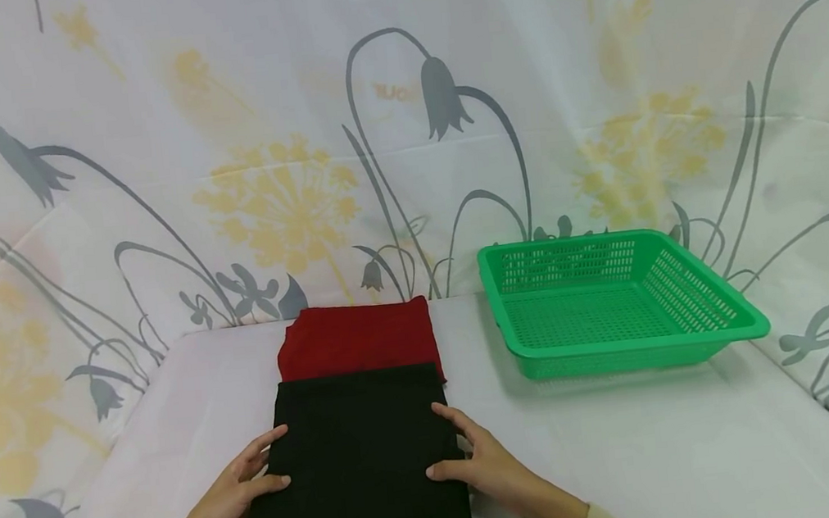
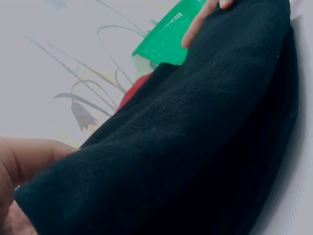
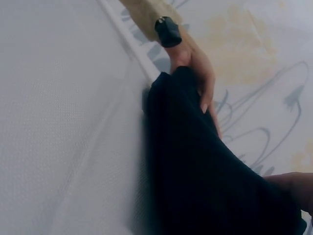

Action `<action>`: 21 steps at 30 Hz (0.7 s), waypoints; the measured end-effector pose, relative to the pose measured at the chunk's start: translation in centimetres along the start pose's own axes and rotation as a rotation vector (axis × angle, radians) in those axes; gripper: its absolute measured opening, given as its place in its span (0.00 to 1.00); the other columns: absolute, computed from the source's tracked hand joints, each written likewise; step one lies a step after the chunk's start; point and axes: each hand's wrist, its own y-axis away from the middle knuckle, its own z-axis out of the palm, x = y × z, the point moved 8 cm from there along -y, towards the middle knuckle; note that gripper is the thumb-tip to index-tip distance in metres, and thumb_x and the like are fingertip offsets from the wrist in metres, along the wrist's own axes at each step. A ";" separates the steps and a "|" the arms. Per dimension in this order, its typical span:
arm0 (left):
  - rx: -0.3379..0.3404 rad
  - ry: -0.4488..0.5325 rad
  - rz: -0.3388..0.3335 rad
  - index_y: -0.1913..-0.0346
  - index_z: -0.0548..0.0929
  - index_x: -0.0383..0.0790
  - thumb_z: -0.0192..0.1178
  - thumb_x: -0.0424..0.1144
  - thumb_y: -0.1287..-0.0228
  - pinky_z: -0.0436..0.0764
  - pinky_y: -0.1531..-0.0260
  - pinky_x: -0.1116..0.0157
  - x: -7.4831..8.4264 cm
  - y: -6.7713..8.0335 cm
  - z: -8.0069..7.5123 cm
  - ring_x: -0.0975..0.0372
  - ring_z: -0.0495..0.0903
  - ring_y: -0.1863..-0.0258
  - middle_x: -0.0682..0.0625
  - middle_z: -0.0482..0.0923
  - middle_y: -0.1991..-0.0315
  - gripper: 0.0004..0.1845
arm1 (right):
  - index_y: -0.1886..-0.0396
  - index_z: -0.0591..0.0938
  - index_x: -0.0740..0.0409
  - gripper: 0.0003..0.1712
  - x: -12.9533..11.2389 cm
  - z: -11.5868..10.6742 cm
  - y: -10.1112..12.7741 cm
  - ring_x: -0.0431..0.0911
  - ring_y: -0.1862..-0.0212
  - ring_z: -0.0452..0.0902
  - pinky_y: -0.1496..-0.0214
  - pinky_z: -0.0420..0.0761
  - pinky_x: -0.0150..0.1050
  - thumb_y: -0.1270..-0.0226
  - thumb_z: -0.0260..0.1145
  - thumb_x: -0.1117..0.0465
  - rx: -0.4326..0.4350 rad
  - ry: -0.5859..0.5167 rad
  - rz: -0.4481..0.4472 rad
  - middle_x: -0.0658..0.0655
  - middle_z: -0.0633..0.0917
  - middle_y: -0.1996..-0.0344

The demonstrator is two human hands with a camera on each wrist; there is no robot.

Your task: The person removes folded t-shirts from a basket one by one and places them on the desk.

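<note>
A folded black cloth [image 1: 358, 461] lies on the near part of the table, slightly overlapping a folded dark red cloth [image 1: 358, 338] behind it. At the black cloth's left side, my left hand [image 1: 231, 497] grips the edge, thumb and index finger spread along the top. My right hand [image 1: 487, 462] holds the opposite side the same way, its lower fingers hidden under the fabric. Up close in the left wrist view, the black fabric [image 2: 161, 127] bulges between the hands, its layers parted along the near side. The right wrist view shows the fabric [image 3: 195, 161] sloping between both hands.
A green plastic basket [image 1: 637, 344] with perforated walls stands at the back right of the white-covered table [image 1: 624, 454]. Behind the table hangs a white curtain [image 1: 280, 73] with grey and yellow flower prints.
</note>
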 end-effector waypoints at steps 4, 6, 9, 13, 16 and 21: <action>-0.006 0.000 -0.006 0.25 0.57 0.50 0.59 0.32 0.34 0.75 0.49 0.50 -0.4 -0.1 -0.2 0.51 0.74 0.46 0.34 0.52 0.31 0.37 | 0.24 0.58 0.53 0.49 0.0 -0.1 -0.1 0.62 0.39 0.66 0.48 0.76 0.54 0.43 0.73 0.64 0.012 0.016 -0.011 0.68 0.57 0.30; -0.014 -0.009 -0.011 0.25 0.56 0.49 0.59 0.32 0.34 0.76 0.50 0.50 -0.6 -0.1 -0.3 0.51 0.75 0.47 0.33 0.53 0.33 0.38 | 0.25 0.59 0.55 0.49 0.1 -0.1 -0.1 0.61 0.41 0.68 0.51 0.77 0.53 0.44 0.73 0.64 0.023 0.042 -0.013 0.69 0.58 0.31; -0.011 -0.043 -0.016 0.24 0.53 0.46 0.60 0.31 0.35 0.77 0.52 0.49 -0.7 0.0 -0.3 0.50 0.75 0.49 0.32 0.53 0.34 0.40 | 0.26 0.61 0.55 0.48 0.1 -0.3 -0.1 0.60 0.43 0.70 0.52 0.78 0.52 0.45 0.74 0.63 0.032 0.092 -0.012 0.70 0.58 0.32; 0.033 -0.147 0.000 0.25 0.51 0.38 0.62 0.29 0.38 0.78 0.54 0.51 -0.2 0.0 -0.3 0.50 0.76 0.51 0.30 0.54 0.37 0.42 | 0.27 0.64 0.52 0.46 -0.2 -0.8 0.0 0.56 0.49 0.73 0.57 0.79 0.49 0.45 0.75 0.60 0.060 0.190 -0.011 0.67 0.63 0.36; 0.104 -0.249 0.009 0.27 0.56 0.34 0.64 0.29 0.40 0.79 0.56 0.53 0.4 0.1 -0.6 0.51 0.77 0.54 0.30 0.58 0.40 0.41 | 0.28 0.65 0.52 0.45 -0.7 -1.4 0.3 0.51 0.59 0.74 0.66 0.79 0.45 0.46 0.75 0.58 0.075 0.271 -0.031 0.63 0.67 0.42; 0.214 -0.433 0.016 0.38 0.70 0.30 0.65 0.30 0.41 0.78 0.66 0.57 1.7 0.6 -1.8 0.54 0.76 0.65 0.40 0.69 0.56 0.28 | 0.32 0.69 0.59 0.39 -3.3 -3.1 1.4 0.46 0.70 0.79 0.72 0.77 0.39 0.42 0.73 0.57 0.076 0.431 -0.141 0.57 0.78 0.55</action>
